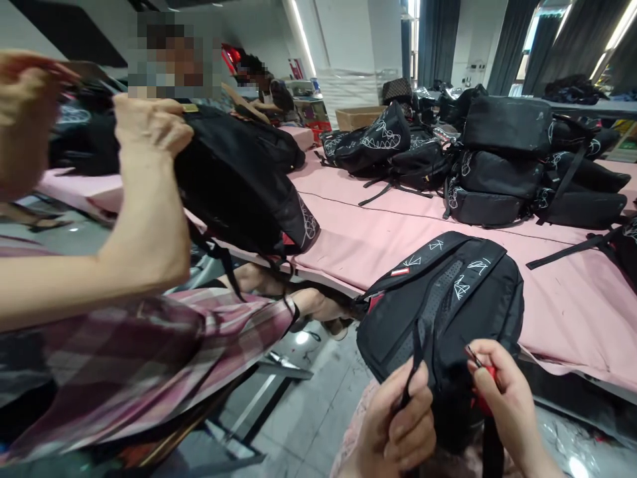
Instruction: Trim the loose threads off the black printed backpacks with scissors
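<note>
A black backpack (393, 332) with white line drawings on its shoulder straps lies back panel up, partly on the pink table edge and partly over my lap. My left hand (403, 415) is closed around a thin black strap (417, 345) of this backpack, pulled up toward me. In my right hand (507, 392), at the backpack's lower right side, are small red-handled thread snips (485, 385). Their metal tip points up and left, and the fingers hide part of the handle. A wider black strap (492, 441) hangs below my right hand.
The pink-covered table (358, 226) runs across, with black backpacks (507, 126) piled toward the back right. Close on my left sits a co-worker, whose hand (154, 126) is at another upright black backpack (233, 172). A metal stool frame (279, 365) stands on the tiled floor.
</note>
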{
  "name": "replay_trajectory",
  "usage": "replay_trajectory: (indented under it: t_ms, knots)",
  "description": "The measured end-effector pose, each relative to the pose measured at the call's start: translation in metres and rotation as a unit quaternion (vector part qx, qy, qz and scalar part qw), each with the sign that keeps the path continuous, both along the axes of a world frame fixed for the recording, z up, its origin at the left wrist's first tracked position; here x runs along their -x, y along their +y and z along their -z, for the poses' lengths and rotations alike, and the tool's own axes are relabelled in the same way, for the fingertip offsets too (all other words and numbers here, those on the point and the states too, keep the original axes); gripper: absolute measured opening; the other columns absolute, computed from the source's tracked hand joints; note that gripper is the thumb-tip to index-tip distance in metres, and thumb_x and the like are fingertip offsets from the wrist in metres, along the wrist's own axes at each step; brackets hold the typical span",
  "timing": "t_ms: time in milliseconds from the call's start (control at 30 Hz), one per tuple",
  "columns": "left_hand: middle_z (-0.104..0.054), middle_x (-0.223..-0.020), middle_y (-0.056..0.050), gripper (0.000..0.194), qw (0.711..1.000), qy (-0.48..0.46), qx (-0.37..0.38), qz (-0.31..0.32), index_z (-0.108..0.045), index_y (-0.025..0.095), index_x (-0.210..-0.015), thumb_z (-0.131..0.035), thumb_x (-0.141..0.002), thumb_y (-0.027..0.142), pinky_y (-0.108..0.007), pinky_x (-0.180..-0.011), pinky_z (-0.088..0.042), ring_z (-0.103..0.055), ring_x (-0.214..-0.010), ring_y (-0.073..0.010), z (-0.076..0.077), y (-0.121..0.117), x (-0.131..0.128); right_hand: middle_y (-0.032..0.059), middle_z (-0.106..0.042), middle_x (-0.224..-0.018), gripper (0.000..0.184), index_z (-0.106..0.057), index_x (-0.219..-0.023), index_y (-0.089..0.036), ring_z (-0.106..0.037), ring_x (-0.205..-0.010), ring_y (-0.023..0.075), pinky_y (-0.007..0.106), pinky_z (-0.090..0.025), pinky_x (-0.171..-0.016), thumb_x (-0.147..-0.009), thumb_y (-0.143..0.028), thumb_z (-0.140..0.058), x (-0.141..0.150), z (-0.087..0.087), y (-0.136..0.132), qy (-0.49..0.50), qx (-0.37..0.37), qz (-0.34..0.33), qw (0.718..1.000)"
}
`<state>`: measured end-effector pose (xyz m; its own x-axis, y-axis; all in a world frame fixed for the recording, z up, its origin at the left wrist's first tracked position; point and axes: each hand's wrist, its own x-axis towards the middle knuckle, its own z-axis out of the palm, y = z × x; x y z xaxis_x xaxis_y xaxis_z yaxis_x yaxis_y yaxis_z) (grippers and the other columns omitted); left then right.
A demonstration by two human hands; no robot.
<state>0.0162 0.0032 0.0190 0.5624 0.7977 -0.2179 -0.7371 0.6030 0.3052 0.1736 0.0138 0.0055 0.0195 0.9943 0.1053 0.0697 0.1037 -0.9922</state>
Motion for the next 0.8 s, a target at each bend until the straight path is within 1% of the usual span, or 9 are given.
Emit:
replay_trajectory:
  t_ms: [67, 133, 200, 267, 367, 433, 533, 633, 800]
  knots:
    - [-0.026, -0.031, 0.013, 0.031, 0.994, -0.082, 0.011, 0.066, -0.041, 0.018, -0.06, -0.042, -0.087, 0.033, -0.01, -0.023, -0.015, -0.003, -0.019, 0.0, 0.006, -0.001, -0.004, -0.0027, -0.054, -0.062, 0.027, -0.059, -0.101, -0.02, -0.047, -0.05, 0.0094, 0.019, -0.039, -0.047, -0.078, -0.034, -0.058, 0.006, -0.007, 0.004, 0.077, 0.081, -0.063, 0.992]
    - [-0.026, -0.031, 0.013, 0.03, 0.99, -0.082, 0.013, 0.114, -0.043, 0.018, -0.061, -0.042, -0.086, 0.035, -0.011, -0.023, -0.015, -0.005, -0.019, -0.0007, 0.008, -0.003, -0.01, -0.0029, -0.053, -0.061, 0.026, -0.062, -0.091, -0.017, -0.048, -0.054, 0.0103, 0.02, -0.039, -0.05, -0.073, -0.034, -0.063, 0.012, -0.015, 0.008, 0.107, 0.123, -0.121, 0.979]
    - [-0.032, -0.033, 0.01, 0.029, 0.994, 0.021, -0.005, 0.104, -0.049, 0.017, -0.064, -0.045, -0.084, 0.038, -0.013, -0.026, -0.023, -0.018, -0.021, -0.0027, 0.007, -0.006, -0.016, -0.0034, -0.05, -0.058, 0.021, -0.061, -0.077, -0.016, -0.047, -0.056, 0.0105, 0.02, -0.039, -0.052, -0.072, -0.036, -0.064, 0.017, -0.02, 0.011, 0.122, 0.143, -0.13, 0.973]
    - [-0.05, -0.045, 0.004, 0.027, 0.978, 0.204, -0.039, 0.002, -0.058, 0.016, -0.073, -0.048, -0.082, 0.04, -0.017, -0.04, -0.04, -0.045, -0.035, -0.0073, 0.003, -0.007, -0.019, -0.0046, -0.048, -0.055, 0.025, -0.057, -0.072, -0.016, -0.044, -0.052, 0.0091, 0.02, -0.037, -0.049, -0.074, -0.04, -0.061, 0.02, -0.021, 0.014, 0.134, 0.151, -0.103, 0.974]
    - [-0.065, -0.076, -0.003, 0.023, 0.866, 0.453, -0.126, -0.172, -0.066, 0.017, -0.081, -0.061, -0.073, 0.038, -0.023, -0.069, -0.047, -0.06, -0.073, -0.0151, 0.0, -0.006, -0.016, -0.0039, -0.049, -0.058, 0.025, -0.056, -0.073, -0.016, -0.044, -0.053, 0.0093, 0.02, -0.039, -0.05, -0.074, -0.04, -0.06, 0.021, -0.016, 0.015, 0.113, 0.139, -0.082, 0.98]
    - [-0.065, -0.078, -0.004, 0.02, 0.81, 0.528, -0.151, -0.203, -0.069, 0.017, -0.076, -0.066, -0.068, 0.035, -0.024, -0.071, -0.046, -0.059, -0.076, -0.0168, 0.0, -0.004, -0.012, -0.0038, -0.05, -0.061, 0.02, -0.056, -0.079, -0.016, -0.046, -0.056, 0.01, 0.02, -0.04, -0.052, -0.074, -0.035, -0.061, 0.019, -0.013, 0.013, 0.064, 0.12, -0.067, 0.988]
    - [-0.066, -0.072, -0.004, 0.024, 0.824, 0.527, -0.082, -0.193, -0.07, 0.015, -0.078, -0.065, -0.068, 0.037, -0.023, -0.063, -0.046, -0.058, -0.067, -0.0157, 0.003, -0.001, -0.009, -0.0025, -0.055, -0.07, 0.02, -0.056, -0.096, -0.019, -0.05, -0.061, 0.0111, 0.02, -0.042, -0.056, -0.078, -0.029, -0.057, 0.012, -0.008, 0.007, -0.043, 0.072, -0.01, 0.996]
    - [-0.067, -0.073, -0.005, 0.03, 0.847, 0.49, -0.023, -0.206, -0.069, 0.014, -0.084, -0.067, -0.066, 0.038, -0.023, -0.06, -0.046, -0.057, -0.065, -0.0151, 0.002, 0.0, -0.01, 0.0018, -0.061, -0.086, 0.017, -0.057, -0.099, -0.022, -0.056, -0.075, 0.0135, 0.022, -0.044, -0.067, -0.084, -0.026, -0.051, 0.001, -0.004, 0.001, -0.144, -0.044, -0.002, 0.989]
    - [-0.064, -0.073, -0.003, 0.025, 0.824, 0.514, -0.056, -0.231, -0.07, 0.015, -0.078, -0.068, -0.064, 0.036, -0.02, -0.06, -0.044, -0.055, -0.067, -0.0136, 0.001, 0.0, -0.009, 0.0044, -0.062, -0.083, 0.016, -0.058, -0.099, -0.02, -0.059, -0.077, 0.0148, 0.025, -0.046, -0.069, -0.086, -0.02, -0.048, -0.009, 0.0, -0.003, -0.228, -0.172, -0.047, 0.957]
